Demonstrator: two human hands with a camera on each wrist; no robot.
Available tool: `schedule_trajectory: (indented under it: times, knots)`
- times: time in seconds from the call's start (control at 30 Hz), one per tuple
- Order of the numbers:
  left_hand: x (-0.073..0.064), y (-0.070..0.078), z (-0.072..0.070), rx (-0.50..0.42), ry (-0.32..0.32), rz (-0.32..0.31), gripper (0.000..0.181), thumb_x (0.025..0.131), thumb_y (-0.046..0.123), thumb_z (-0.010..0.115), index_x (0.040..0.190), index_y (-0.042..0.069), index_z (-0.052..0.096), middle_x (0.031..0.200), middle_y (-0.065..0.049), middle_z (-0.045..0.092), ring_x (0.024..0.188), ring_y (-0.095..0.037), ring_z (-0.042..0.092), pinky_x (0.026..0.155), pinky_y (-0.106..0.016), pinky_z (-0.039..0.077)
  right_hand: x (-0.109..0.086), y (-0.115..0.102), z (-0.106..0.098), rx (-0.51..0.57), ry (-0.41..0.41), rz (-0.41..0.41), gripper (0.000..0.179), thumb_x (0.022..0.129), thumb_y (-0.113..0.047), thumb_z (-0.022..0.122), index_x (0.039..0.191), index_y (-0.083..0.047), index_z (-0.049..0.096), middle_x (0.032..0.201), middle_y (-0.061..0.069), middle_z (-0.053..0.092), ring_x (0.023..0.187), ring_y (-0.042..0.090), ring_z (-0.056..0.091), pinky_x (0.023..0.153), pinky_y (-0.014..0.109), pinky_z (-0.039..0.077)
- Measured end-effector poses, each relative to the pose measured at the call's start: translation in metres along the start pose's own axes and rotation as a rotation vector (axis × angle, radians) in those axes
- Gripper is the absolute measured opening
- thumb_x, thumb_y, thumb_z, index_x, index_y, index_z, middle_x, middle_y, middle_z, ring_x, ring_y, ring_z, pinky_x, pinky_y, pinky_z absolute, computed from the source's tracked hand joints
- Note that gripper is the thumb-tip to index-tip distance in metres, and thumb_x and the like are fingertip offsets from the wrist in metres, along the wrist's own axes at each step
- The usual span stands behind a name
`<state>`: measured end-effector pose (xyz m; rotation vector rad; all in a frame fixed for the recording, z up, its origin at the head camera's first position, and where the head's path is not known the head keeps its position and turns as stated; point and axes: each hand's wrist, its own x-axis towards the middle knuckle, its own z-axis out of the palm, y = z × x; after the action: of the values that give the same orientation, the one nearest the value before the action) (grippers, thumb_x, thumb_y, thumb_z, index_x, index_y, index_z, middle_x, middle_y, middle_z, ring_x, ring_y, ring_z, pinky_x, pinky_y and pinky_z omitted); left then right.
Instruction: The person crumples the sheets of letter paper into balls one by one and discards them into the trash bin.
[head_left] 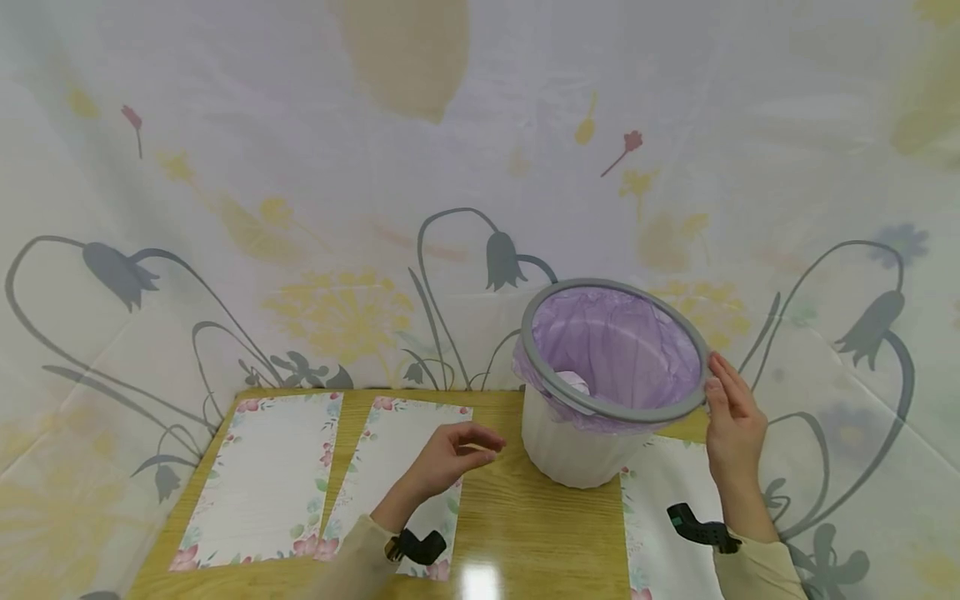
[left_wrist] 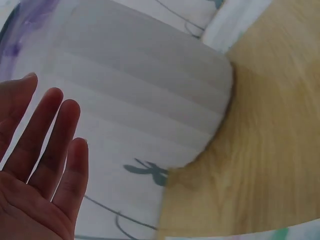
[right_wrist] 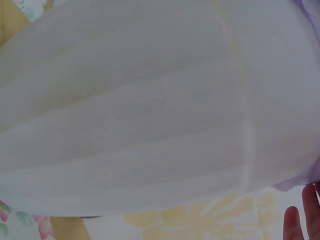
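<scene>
A white trash bin (head_left: 581, 450) with a grey rim ring (head_left: 542, 367) stands on the wooden table. A purple bag (head_left: 622, 342) lines it, its edge hanging out under the ring. Something white (head_left: 573, 381) shows inside, too little of it to name. My right hand (head_left: 735, 417) touches the right side of the rim with nearly straight fingers; in the right wrist view only some fingertips (right_wrist: 292, 222) appear beside the bag's edge. To the left of the bin, my left hand (head_left: 457, 454) hovers with relaxed fingers, apart from the bin and holding nothing.
Two white sheets with floral borders, a left sheet (head_left: 262, 475) and a middle sheet (head_left: 405, 437), lie on the table (head_left: 525, 542). A third sheet (head_left: 663, 508) lies partly under the right arm. A flower-printed curtain (head_left: 480, 167) hangs behind the table.
</scene>
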<state>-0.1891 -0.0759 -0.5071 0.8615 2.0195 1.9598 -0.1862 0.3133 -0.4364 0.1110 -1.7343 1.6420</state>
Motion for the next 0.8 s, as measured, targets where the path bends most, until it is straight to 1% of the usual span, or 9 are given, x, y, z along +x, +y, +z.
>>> schedule_trajectory:
  times: [0.1, 0.2, 0.3, 0.4, 0.5, 0.53, 0.63, 0.73, 0.8]
  knots:
    - [-0.017, -0.019, 0.005, -0.034, 0.031, -0.067, 0.021, 0.096, 0.004, 0.064, 0.115, -0.005, 0.067, 0.116, -0.023, 0.067, 0.107, -0.028, 0.066, 0.088, -0.032, 0.055, -0.005, 0.004, -0.006, -0.092, 0.024, 0.059, 0.033, 0.1, -0.003, 0.058, 0.131, 0.008, 0.059, 0.139, 0.007, 0.059, 0.136, 0.017, 0.045, 0.104, 0.016, 0.038]
    - [-0.03, -0.033, 0.009, -0.049, 0.057, -0.124, 0.021, 0.096, 0.006, 0.066, 0.114, -0.005, 0.068, 0.115, -0.022, 0.068, 0.106, -0.023, 0.066, 0.087, -0.031, 0.055, -0.015, 0.016, -0.017, -0.283, 0.018, 0.136, 0.034, 0.1, -0.01, 0.061, 0.13, 0.005, 0.061, 0.139, 0.005, 0.059, 0.13, 0.008, 0.049, 0.097, 0.011, 0.041]
    - [-0.041, -0.041, 0.01, -0.05, 0.077, -0.176, 0.021, 0.095, 0.008, 0.067, 0.113, -0.003, 0.069, 0.113, -0.02, 0.069, 0.104, -0.021, 0.067, 0.085, -0.03, 0.056, -0.029, 0.034, -0.032, -0.474, -0.053, 0.154, 0.033, 0.097, -0.011, 0.066, 0.127, 0.004, 0.065, 0.136, 0.007, 0.061, 0.118, -0.007, 0.05, 0.087, 0.005, 0.043]
    - [-0.048, -0.048, 0.011, -0.062, 0.086, -0.223, 0.02, 0.095, 0.007, 0.068, 0.113, -0.002, 0.069, 0.112, -0.019, 0.069, 0.102, -0.021, 0.067, 0.083, -0.029, 0.056, -0.043, 0.052, -0.048, -0.574, -0.147, 0.107, 0.033, 0.091, -0.003, 0.071, 0.123, 0.008, 0.066, 0.131, 0.019, 0.062, 0.11, -0.015, 0.048, 0.082, 0.002, 0.042]
    - [-0.052, -0.055, 0.014, -0.084, 0.089, -0.241, 0.02, 0.095, 0.005, 0.067, 0.112, -0.005, 0.068, 0.113, -0.021, 0.069, 0.102, -0.024, 0.067, 0.083, -0.032, 0.056, -0.055, 0.068, -0.065, -0.683, -0.277, 0.06, 0.038, 0.085, 0.003, 0.075, 0.121, 0.011, 0.065, 0.128, 0.028, 0.061, 0.116, 0.003, 0.057, 0.079, -0.001, 0.039]
    - [-0.053, -0.057, 0.016, -0.097, 0.09, -0.243, 0.02, 0.095, 0.004, 0.067, 0.112, -0.006, 0.068, 0.113, -0.022, 0.069, 0.102, -0.025, 0.067, 0.083, -0.033, 0.056, -0.059, 0.074, -0.07, -0.728, -0.337, 0.057, 0.041, 0.084, 0.002, 0.077, 0.121, 0.012, 0.064, 0.128, 0.03, 0.06, 0.118, 0.015, 0.059, 0.081, 0.005, 0.044]
    - [-0.056, -0.065, 0.024, -0.128, 0.085, -0.24, 0.02, 0.095, 0.003, 0.066, 0.112, -0.008, 0.067, 0.113, -0.023, 0.069, 0.103, -0.028, 0.067, 0.085, -0.036, 0.057, -0.068, 0.089, -0.082, -0.85, -0.533, 0.117, 0.052, 0.083, -0.007, 0.08, 0.127, 0.012, 0.059, 0.134, 0.035, 0.051, 0.12, 0.052, 0.05, 0.092, 0.035, 0.052]
    - [-0.058, -0.07, 0.033, -0.151, 0.079, -0.247, 0.021, 0.095, 0.004, 0.067, 0.111, -0.008, 0.067, 0.111, -0.022, 0.069, 0.102, -0.03, 0.068, 0.085, -0.039, 0.057, -0.075, 0.099, -0.089, -0.901, -0.689, 0.196, 0.067, 0.08, -0.017, 0.083, 0.133, 0.013, 0.053, 0.139, 0.042, 0.04, 0.121, 0.063, 0.04, 0.091, 0.071, 0.04]
    - [-0.059, -0.072, 0.04, -0.155, 0.073, -0.255, 0.021, 0.093, 0.004, 0.068, 0.111, -0.007, 0.067, 0.11, -0.022, 0.069, 0.101, -0.031, 0.068, 0.084, -0.04, 0.057, -0.079, 0.105, -0.09, -0.909, -0.743, 0.221, 0.078, 0.074, -0.022, 0.087, 0.134, 0.013, 0.051, 0.14, 0.045, 0.035, 0.123, 0.066, 0.035, 0.093, 0.074, 0.035]
